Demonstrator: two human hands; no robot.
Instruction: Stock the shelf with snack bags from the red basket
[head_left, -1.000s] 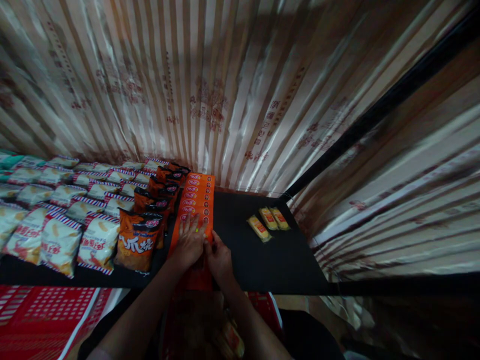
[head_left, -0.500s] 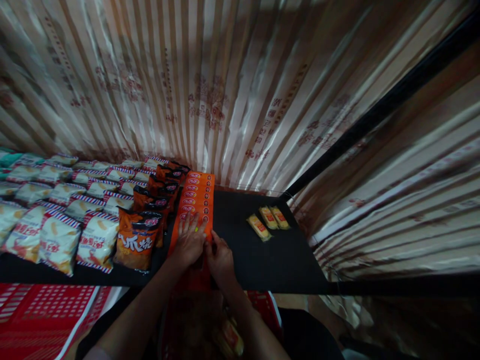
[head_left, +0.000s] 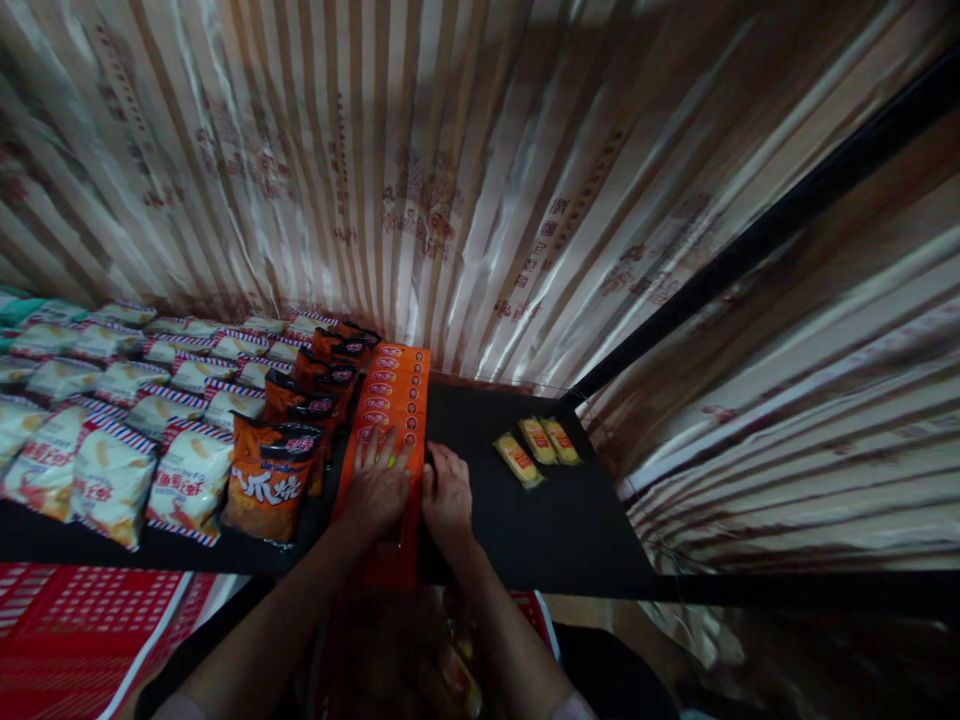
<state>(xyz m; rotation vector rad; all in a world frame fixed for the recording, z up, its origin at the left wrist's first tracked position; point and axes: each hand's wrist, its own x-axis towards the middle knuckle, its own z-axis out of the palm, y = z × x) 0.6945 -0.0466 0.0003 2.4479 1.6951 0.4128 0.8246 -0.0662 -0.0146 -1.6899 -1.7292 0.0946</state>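
A long orange strip (head_left: 395, 375), printed with a row of ovals and small circles, lies over the black shelf board from back to front. My left hand (head_left: 377, 490) rests flat on it, fingers spread, with a yellow-green ring or mark on one finger. Just beside the strip's right edge, my right hand (head_left: 448, 495) is on the black surface, thumb a little apart from the loosely bent fingers, holding nothing visible. Orange and black snack bags (head_left: 271, 475) stand in a column left of the strip. Three small yellow packets (head_left: 517, 457) lie to the right.
Several rows of white snack bags (head_left: 187, 475) with striped edges fill the board's left side. A red basket (head_left: 97, 620) sits below at left. More packets (head_left: 461, 675) show dimly beneath my arms. Pleated printed sheeting (head_left: 427, 200) and a slanting black pole (head_left: 720, 240) border the board.
My right hand has come off the strip's edge and moved slightly right, its fingers loosening. My left hand stays flat on the strip. The view has shifted slightly.
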